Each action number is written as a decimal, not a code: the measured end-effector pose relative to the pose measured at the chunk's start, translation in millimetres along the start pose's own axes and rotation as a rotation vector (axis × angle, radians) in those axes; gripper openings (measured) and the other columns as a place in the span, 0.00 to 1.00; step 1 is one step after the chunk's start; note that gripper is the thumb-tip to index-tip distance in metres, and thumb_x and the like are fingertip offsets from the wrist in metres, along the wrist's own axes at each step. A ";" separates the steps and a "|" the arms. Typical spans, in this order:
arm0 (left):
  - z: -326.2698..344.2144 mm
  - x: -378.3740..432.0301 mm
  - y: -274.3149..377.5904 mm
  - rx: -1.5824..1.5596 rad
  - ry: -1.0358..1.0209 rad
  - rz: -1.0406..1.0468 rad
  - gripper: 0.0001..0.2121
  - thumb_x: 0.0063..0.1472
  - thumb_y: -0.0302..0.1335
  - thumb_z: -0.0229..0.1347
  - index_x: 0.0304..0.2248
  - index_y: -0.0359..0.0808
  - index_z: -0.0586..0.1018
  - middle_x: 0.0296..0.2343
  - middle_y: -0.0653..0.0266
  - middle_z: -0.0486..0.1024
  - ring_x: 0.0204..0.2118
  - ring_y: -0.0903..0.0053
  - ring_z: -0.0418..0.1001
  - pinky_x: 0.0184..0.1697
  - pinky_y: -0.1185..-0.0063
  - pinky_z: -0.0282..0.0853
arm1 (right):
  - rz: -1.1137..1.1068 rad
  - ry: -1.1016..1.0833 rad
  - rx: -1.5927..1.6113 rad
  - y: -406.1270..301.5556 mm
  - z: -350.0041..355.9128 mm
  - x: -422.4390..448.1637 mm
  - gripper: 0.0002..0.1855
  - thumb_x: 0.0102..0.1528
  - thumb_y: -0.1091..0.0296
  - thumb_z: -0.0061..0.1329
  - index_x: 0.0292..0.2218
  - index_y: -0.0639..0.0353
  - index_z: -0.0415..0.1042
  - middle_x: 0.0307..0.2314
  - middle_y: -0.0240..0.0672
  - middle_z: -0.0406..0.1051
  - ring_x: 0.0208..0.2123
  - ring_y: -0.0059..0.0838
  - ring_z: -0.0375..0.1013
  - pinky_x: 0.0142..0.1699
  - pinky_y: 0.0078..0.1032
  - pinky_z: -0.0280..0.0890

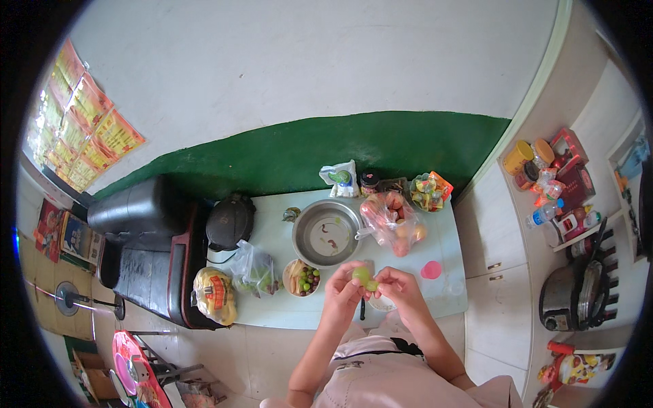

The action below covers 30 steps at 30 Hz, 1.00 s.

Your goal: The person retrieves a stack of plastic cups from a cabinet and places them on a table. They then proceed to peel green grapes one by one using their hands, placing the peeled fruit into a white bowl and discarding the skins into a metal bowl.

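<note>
Above the table's front edge, my left hand (343, 289) grips a round green fruit (360, 275) between thumb and fingers. My right hand (398, 286) pinches a smaller pale-green piece (371, 285) against its lower right side; whether the two are joined cannot be made out. Beneath my hands lies a white plate (381, 302), mostly covered. A knife's black handle (362, 309) points toward me. Beyond them stands a wide steel basin (306, 237) with a few reddish-brown and green scraps in it. Left of my left hand, a bowl (285, 287) holds green and dark grapes beside pale strips.
A clear plastic bag of red and orange fruit (393, 219) sits right of the basin, near a pink cup (431, 270). Leftward are a bag with green fruit (255, 273), a bread bag (214, 296) and a black round appliance (230, 222). A green-and-white wall borders the table's back.
</note>
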State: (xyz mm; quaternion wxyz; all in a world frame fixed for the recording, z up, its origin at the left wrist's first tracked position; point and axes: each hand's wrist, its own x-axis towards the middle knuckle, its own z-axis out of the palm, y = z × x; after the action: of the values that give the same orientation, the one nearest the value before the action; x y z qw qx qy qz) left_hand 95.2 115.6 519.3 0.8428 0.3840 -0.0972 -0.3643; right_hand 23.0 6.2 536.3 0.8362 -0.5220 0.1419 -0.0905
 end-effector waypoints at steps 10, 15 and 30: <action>-37.4 -4.1 21.2 0.016 0.322 0.229 0.12 0.53 0.24 0.44 0.38 0.32 0.64 0.23 0.62 0.66 0.22 0.84 0.63 0.23 0.87 0.59 | 0.058 0.018 -0.031 40.5 -3.3 29.0 0.05 0.45 0.72 0.38 0.24 0.64 0.63 0.18 0.28 0.62 0.23 0.15 0.61 0.32 0.12 0.55; -55.2 -10.0 25.6 0.168 0.234 0.127 0.12 0.52 0.24 0.44 0.38 0.31 0.64 0.23 0.62 0.67 0.20 0.83 0.63 0.23 0.87 0.58 | -0.011 0.104 -0.307 102.6 -19.9 100.8 0.04 0.44 0.73 0.42 0.25 0.64 0.63 0.16 0.28 0.62 0.19 0.15 0.61 0.25 0.13 0.55; -38.3 -7.9 42.6 0.406 0.006 0.109 0.16 0.45 0.17 0.51 0.36 0.30 0.63 0.25 0.66 0.66 0.27 0.84 0.65 0.29 0.86 0.63 | -0.371 0.098 -0.645 57.2 4.2 100.5 0.04 0.45 0.73 0.43 0.26 0.63 0.65 0.19 0.31 0.64 0.22 0.19 0.63 0.28 0.15 0.58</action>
State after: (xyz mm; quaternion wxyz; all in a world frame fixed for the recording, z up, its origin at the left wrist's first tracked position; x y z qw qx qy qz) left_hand 129.5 161.9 524.5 0.7671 0.5409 -0.1869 -0.2899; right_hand 119.4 4.7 472.3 0.5906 -0.7703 0.1060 -0.2159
